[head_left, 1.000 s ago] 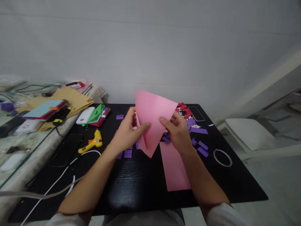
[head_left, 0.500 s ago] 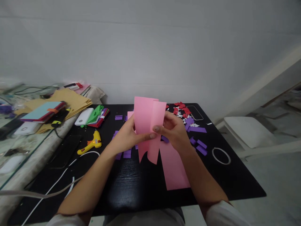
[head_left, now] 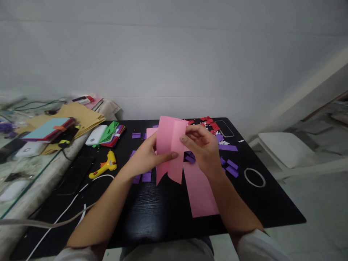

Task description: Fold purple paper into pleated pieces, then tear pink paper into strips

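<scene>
Between my hands a creased sheet of pink paper (head_left: 165,139) is held up above the table, its lower edge hanging in two curved flaps. My left hand (head_left: 145,156) grips its left side, thumb across the front and fingers hidden behind. My right hand (head_left: 202,146) pinches the right edge, thumb in front and fingers curled at the back. Under my right forearm lies another flat strip of pink paper (head_left: 199,192). Folded purple paper pieces (head_left: 232,168) lie to the right, with more purple pieces (head_left: 146,176) beside my left hand.
A yellow glue gun (head_left: 106,166) and white cable (head_left: 65,208) lie on the left of the black table (head_left: 152,214). Behind the glue gun are bundled coloured papers (head_left: 111,133). Red paper scraps (head_left: 212,123) lie at the back right, a white ring (head_left: 255,177) near the right edge.
The pink paper has tipped and bent, its top edge lower than before. My right thumb has slid up along its right side, and my right fingers now show more behind it.
</scene>
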A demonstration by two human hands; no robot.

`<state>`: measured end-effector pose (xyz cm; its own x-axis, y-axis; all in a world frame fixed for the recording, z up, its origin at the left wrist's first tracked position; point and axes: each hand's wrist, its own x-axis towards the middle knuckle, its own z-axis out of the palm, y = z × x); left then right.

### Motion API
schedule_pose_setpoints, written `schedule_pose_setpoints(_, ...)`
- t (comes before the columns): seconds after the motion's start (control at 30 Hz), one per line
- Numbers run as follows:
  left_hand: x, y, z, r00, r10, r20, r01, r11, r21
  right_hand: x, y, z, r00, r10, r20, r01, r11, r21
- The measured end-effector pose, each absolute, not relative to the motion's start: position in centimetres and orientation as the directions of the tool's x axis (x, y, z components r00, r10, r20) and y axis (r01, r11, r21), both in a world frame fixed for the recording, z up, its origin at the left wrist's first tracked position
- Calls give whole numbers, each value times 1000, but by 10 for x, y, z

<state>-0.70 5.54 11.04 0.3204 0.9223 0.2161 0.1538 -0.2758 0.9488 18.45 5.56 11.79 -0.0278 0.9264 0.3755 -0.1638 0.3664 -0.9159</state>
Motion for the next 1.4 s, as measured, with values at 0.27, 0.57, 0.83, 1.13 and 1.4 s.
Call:
schedule_pose_setpoints(0.27, -9, 57, 110, 354, 888, 295, 0, -315, 949, 184, 55, 116, -6, 912, 411, -108, 408, -907)
schedule_pose_setpoints(0.57, -19, 62, 112, 152, 931, 333, 2, -337, 942, 180, 56, 110, 2, 937, 349, -49, 349, -936)
schedule_pose_setpoints(0.83, -15, 65, 111, 118, 917, 380, 139, -394, 908, 180, 60, 108, -132, 950, 285, 6, 288, -958)
schedule_pose_setpoints(1.13, -18, 63, 115, 60, 906, 420, 166, -424, 890, 180, 60, 107, -183, 932, 312, 20, 321, -947)
schedule_pose_setpoints(1.4, -13, 62, 114, 98, 898, 430, 165, -441, 882, 179, 59, 106, -275, 906, 321, 107, 361, -927)
